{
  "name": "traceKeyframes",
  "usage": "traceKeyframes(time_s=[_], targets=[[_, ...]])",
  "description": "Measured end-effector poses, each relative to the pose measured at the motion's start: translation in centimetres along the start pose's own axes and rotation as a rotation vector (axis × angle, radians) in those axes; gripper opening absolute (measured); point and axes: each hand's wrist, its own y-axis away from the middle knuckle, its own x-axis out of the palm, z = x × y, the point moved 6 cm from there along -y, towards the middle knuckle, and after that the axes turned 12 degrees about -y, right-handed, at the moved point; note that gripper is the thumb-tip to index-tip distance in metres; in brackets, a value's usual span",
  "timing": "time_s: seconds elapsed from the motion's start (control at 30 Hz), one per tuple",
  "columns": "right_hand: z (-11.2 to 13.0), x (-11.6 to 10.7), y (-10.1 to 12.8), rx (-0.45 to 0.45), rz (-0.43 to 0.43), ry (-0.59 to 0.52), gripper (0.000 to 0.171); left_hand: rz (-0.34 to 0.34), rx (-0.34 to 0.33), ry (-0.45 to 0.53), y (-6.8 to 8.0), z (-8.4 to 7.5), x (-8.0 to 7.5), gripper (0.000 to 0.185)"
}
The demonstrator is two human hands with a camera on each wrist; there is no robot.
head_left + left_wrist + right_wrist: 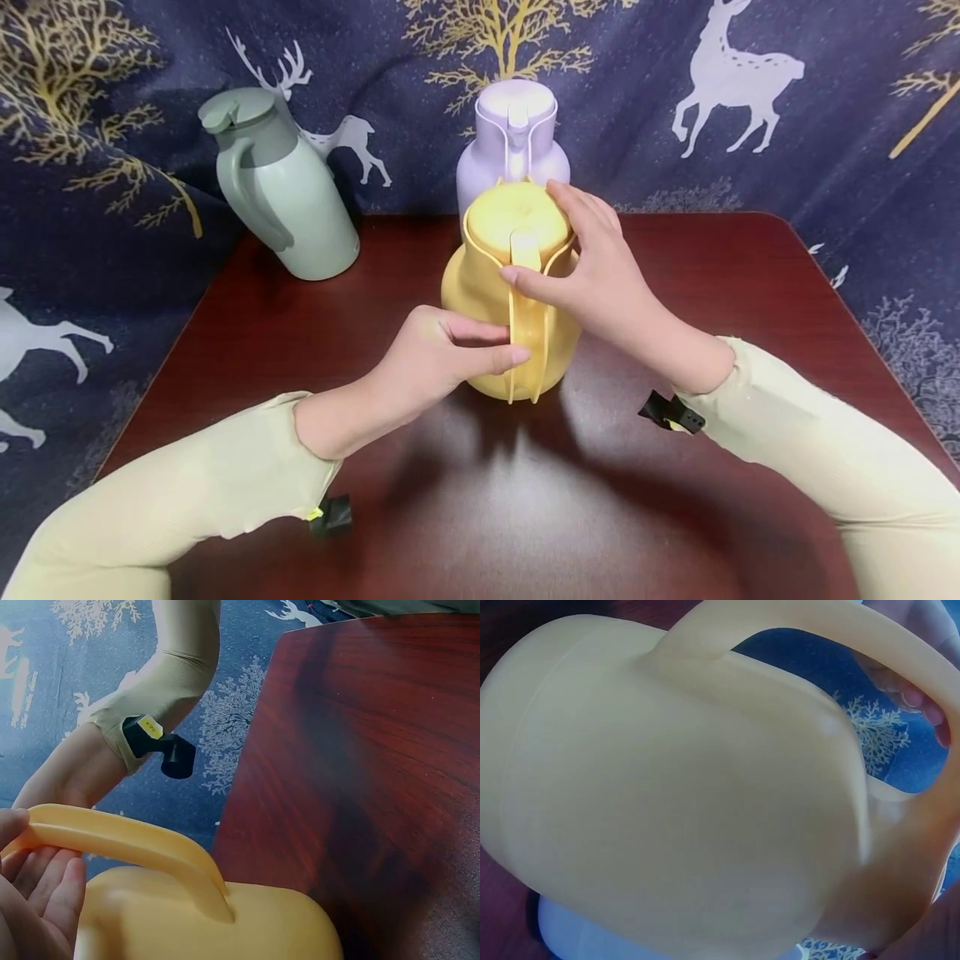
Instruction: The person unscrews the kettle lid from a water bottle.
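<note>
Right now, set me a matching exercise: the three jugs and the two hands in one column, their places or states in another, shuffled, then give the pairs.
Column one:
1. yellow jug
2. green jug
3. purple jug
4. left hand
5. right hand

Column two:
A. far left of the table, near the cloth
B. fingers around the yellow handle
C. resting on the yellow lid
D. directly behind the yellow one
E. middle of the table, between both hands

Pairs: 1-E, 2-A, 3-D, 4-B, 5-C
</note>
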Motion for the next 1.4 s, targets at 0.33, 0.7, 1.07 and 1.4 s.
traceKeyframes(time_s=[0.33,0.7,1.07,1.4], targets=[[0.26,-0.04,-0.18,-0.03,-0.01,0.019,0.089,-0.036,0.059,-0.077,-0.27,-0.26,-0.3,0.022],[0.21,-0.44,-0.14,-0.025,-0.006,0.031,0.087,-0.038,0.061,-0.092,-0.31,-0.57,-0.28,0.022],[0.05,-0.43,-0.29,-0.043,0.034,0.028,0.087,-0.03,0.059,-0.081,-0.2,-0.15,-0.42,0.025],[-0.44,-0.87,-0.76,-0.089,0.092,-0.001,0.084,0.01,0.037,-0.041,-0.23,-0.19,-0.15,0.025]])
